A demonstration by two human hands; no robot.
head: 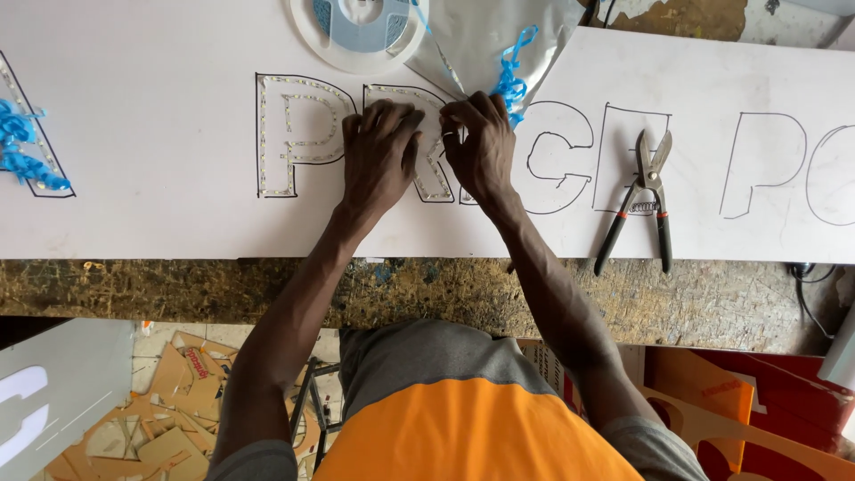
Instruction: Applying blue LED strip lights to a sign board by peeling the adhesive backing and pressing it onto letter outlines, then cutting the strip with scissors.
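A long white board (178,205) with letters outlined in black lies across a worn workbench. A thin light strip (294,142) follows the outlines of two letters near the middle. My left hand (381,147) lies flat on the second letter, fingers pressing the strip down. My right hand (481,142) is beside it, fingers pinching the strip where it runs up toward a silver foil bag (472,36). Blue peeled backing tape (512,76) curls just above my right hand.
A white reel (356,31) of strip sits at the board's top edge. Metal snips with black handles (643,200) lie on the board to the right. More blue backing (22,147) lies at the far left. Cardboard offcuts (169,419) cover the floor below the bench edge (267,289).
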